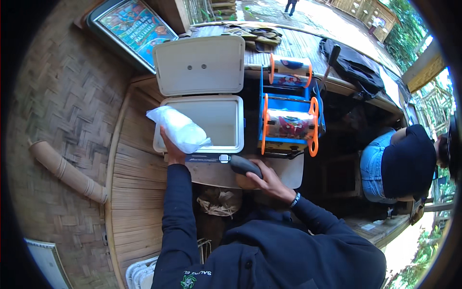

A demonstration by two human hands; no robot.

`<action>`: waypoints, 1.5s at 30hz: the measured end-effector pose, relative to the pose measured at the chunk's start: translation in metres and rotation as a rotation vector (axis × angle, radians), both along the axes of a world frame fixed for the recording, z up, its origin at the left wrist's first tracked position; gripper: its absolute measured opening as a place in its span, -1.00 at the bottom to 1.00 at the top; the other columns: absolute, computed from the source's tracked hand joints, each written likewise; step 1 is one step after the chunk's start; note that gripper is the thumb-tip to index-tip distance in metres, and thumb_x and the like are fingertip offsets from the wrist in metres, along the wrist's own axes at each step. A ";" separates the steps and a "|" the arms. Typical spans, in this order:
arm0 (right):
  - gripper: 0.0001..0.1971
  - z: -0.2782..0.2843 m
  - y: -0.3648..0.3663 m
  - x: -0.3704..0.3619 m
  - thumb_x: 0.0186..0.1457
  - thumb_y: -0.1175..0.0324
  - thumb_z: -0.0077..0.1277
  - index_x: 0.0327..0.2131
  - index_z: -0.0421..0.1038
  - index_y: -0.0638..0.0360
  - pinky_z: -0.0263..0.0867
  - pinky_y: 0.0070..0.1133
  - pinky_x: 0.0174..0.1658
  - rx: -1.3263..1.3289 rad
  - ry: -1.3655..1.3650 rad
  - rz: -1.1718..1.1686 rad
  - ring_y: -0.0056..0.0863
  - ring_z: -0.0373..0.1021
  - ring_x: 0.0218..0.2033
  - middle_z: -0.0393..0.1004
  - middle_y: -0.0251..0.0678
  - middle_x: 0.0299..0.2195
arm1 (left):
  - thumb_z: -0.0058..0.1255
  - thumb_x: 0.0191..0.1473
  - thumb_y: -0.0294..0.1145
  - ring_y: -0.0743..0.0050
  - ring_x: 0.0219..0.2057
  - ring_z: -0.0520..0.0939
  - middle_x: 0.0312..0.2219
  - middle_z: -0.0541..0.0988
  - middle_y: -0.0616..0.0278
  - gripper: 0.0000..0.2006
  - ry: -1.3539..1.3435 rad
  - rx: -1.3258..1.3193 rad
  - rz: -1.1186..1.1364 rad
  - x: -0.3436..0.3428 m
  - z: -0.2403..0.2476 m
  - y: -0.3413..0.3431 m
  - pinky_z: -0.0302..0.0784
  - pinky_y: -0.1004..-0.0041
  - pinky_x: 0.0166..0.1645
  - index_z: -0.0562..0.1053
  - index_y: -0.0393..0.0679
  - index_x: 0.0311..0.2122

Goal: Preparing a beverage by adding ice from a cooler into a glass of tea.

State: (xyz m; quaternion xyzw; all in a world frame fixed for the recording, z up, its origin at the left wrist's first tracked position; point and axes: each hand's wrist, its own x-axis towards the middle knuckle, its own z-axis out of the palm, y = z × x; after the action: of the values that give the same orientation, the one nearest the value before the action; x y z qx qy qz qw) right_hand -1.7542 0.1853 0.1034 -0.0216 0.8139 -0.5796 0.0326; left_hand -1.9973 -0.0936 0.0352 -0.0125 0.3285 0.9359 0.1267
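Note:
My left hand [173, 150] is closed round the lower side of a translucent white plastic bag [178, 126] with pale, lumpy contents. The bag is held over the left part of an open white cooler box [231, 123], whose lid [199, 65] stands tipped back behind it. My right hand [272, 182], with a dark band at the wrist, grips a dark, rounded tool [244, 165] shaped like a mallet head. That tool is in front of the box, at its right corner. Its handle is mostly hidden, so its exact kind is unclear.
A blue cup sealing machine [286, 103] with orange film reels stands right of the box. Behind lie a black bag [353, 67] and a folded cloth [255, 36]. A framed picture [134, 26] leans at the far left. A person [409, 161] is at the right.

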 end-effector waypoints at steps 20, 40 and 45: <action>-0.39 -0.207 0.072 0.118 0.21 0.09 -0.09 0.24 -0.03 0.07 0.30 -0.11 -0.12 0.465 -0.214 -0.564 0.18 0.39 -0.13 0.42 0.24 -0.13 | -0.34 0.14 0.37 0.10 0.15 0.34 0.12 0.31 0.22 -0.26 -0.065 -0.062 0.063 0.016 0.018 0.015 0.32 0.08 0.18 0.12 0.07 0.27; -0.34 -0.288 0.111 0.080 0.08 0.24 0.08 0.22 0.06 0.06 0.32 -0.18 -0.16 0.758 -0.215 -0.390 0.04 0.36 -0.17 0.37 0.02 -0.19 | -0.34 0.10 0.42 0.11 0.13 0.37 0.10 0.32 0.17 -0.19 -0.078 -0.125 0.032 0.014 0.024 0.023 0.35 0.08 0.16 0.10 0.02 0.27; -0.40 -0.299 0.103 0.067 0.06 0.24 0.09 0.17 0.13 0.07 0.31 -0.16 -0.20 0.825 -0.184 -0.391 0.03 0.35 -0.20 0.38 -0.03 -0.22 | -0.32 0.08 0.43 0.08 0.13 0.36 0.11 0.30 0.15 -0.17 -0.078 -0.153 0.033 0.016 0.022 0.019 0.35 0.04 0.15 0.09 0.02 0.28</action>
State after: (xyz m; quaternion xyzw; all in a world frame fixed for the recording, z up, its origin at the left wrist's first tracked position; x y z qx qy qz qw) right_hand -1.6868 0.2882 -0.1957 0.1986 0.9589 -0.2024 0.0007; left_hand -1.9813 -0.0748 0.0568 -0.0638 0.3936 0.9089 0.1225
